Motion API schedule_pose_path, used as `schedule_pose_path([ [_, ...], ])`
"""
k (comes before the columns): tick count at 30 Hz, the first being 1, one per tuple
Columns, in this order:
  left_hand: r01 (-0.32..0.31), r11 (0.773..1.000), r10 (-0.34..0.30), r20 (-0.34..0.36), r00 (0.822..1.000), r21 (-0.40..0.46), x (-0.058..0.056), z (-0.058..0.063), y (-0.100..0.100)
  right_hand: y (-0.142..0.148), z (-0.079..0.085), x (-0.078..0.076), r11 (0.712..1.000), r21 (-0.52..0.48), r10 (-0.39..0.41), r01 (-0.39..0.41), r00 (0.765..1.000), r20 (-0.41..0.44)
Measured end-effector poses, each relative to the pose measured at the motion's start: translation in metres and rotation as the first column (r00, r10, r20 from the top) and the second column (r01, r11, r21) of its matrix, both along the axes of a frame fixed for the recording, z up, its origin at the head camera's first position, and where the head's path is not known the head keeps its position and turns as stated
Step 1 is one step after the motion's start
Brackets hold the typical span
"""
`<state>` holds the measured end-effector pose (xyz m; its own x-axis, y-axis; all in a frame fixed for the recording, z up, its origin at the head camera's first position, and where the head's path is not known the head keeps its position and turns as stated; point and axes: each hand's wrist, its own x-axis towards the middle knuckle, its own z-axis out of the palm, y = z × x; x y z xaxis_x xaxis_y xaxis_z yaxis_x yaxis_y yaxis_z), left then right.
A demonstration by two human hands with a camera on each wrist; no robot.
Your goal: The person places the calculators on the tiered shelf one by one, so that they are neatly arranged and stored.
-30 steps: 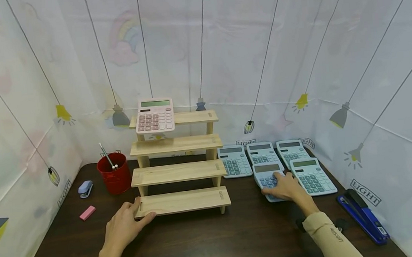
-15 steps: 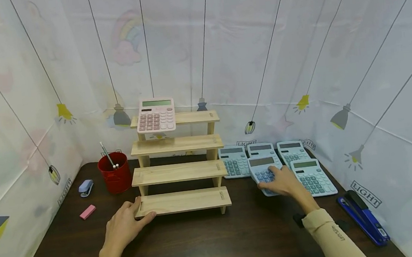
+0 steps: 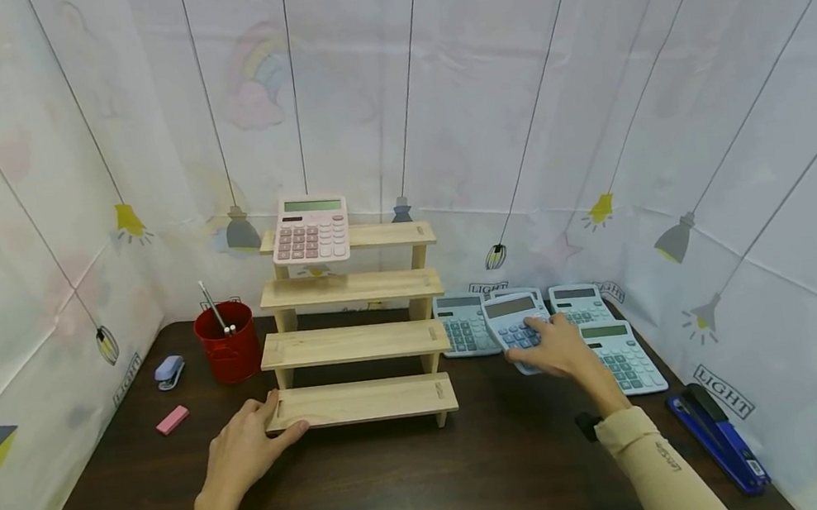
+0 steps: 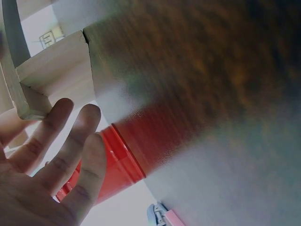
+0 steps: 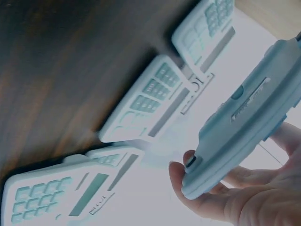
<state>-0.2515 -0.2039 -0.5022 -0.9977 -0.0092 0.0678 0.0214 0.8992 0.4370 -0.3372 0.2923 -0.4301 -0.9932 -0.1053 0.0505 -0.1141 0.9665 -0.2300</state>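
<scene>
A light blue calculator (image 3: 511, 321) is gripped in my right hand (image 3: 559, 349), thumb at its near left edge, fingers over the keys. In the right wrist view this calculator (image 5: 240, 117) is seen edge-on, raised off the table. Several other light blue calculators (image 3: 617, 354) lie on the table behind and to the right of it. With fingers spread, my left hand (image 3: 244, 453) touches the left end of the lowest tier of a four-step wooden display stand (image 3: 367, 400). Atop the stand, at the left, sits a pink calculator (image 3: 310, 230).
Left of the stand is a red bucket (image 3: 228, 353) holding pencils. A small light blue stapler (image 3: 169, 371) and a pink eraser (image 3: 172, 419) lie nearby. A dark blue stapler (image 3: 719, 438) lies at the right edge. Printed curtains stand behind the dark table (image 3: 440, 484).
My right hand has lifted the light blue calculator from the front of its group and carried it back and left. My left hand has stayed on the stand.
</scene>
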Motion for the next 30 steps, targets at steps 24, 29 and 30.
schedule_pose_path([
  [24,-0.003,1.0,0.003,0.021,1.0,-0.001,-0.001,0.002,0.0,-0.036,0.052,-0.024,1.0,-0.023,0.007,-0.01,0.993,-0.12],
  [29,0.0,1.0,0.0,0.015,1.0,0.001,0.0,0.001,0.0,-0.045,0.063,-0.029,1.0,-0.02,0.006,-0.009,0.991,-0.13],
  [30,0.001,1.0,-0.001,0.013,1.0,0.002,0.0,0.0,0.0,-0.046,0.066,-0.03,1.0,-0.02,0.007,-0.01,0.991,-0.132],
])
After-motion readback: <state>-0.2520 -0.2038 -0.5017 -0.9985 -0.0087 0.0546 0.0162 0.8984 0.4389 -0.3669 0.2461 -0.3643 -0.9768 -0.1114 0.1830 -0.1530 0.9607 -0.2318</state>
